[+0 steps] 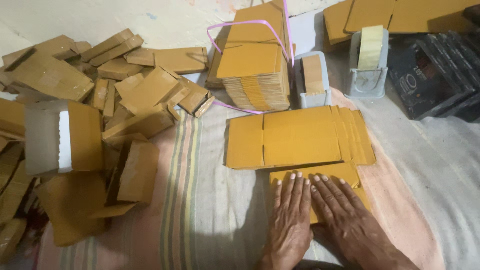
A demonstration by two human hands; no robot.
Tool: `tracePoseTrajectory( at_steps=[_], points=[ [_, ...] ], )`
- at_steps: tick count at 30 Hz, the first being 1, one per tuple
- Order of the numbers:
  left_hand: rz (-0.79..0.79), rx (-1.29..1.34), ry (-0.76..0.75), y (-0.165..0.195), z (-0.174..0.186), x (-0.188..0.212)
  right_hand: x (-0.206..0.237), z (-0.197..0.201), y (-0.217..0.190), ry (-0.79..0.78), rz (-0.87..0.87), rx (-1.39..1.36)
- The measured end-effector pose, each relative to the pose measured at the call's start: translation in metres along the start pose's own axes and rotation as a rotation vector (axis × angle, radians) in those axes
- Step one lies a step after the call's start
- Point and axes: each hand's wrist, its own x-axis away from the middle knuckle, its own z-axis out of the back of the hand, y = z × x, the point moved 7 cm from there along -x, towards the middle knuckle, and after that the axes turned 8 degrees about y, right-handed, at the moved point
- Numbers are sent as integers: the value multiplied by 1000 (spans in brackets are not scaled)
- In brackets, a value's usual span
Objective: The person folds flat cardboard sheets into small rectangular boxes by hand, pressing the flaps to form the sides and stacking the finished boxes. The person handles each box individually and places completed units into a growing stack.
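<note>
In the head view, low and right of centre, the left hand (291, 210) and right hand (345, 215) lay side by side, fingers spread flat, pressing a folded brown cardboard blank (332, 172) onto the striped cloth (185, 200), seemingly to crease it. Just above lay a fanned stack of flat blanks (300, 136), within reach; assembled boxes (125, 100) were heaped at the left, a tape dispenser (369, 62) upper right.

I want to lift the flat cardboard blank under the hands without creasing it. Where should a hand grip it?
Probably the right edge of the flat cardboard blank. It lies flat on the cloth, with the left hand and right hand pressing its middle, and the flat stack crowds its far edge. Come in from the right, fingers sliding underneath.
</note>
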Motion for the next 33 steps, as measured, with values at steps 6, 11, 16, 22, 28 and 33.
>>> tracePoseTrajectory(
  at_steps=[6, 11, 16, 22, 28, 33],
  points=[
    [105, 352, 38, -19, 6, 14, 2, 22, 15, -37, -77, -112],
    [69, 320, 8, -34, 7, 27, 12, 43, 23, 183, -4, 137],
    [37, 259, 153, -21, 11, 18, 2, 24, 15, 97, -110, -12],
    [60, 267, 208, -18, 13, 16, -4, 22, 10, 65, -170, -63],
    [105, 232, 179, -29, 6, 27, 8, 25, 25, 22, -218, -2],
    [119, 197, 111, -24, -12, 7, -2, 12, 19, 56, -182, 16]
  ],
)
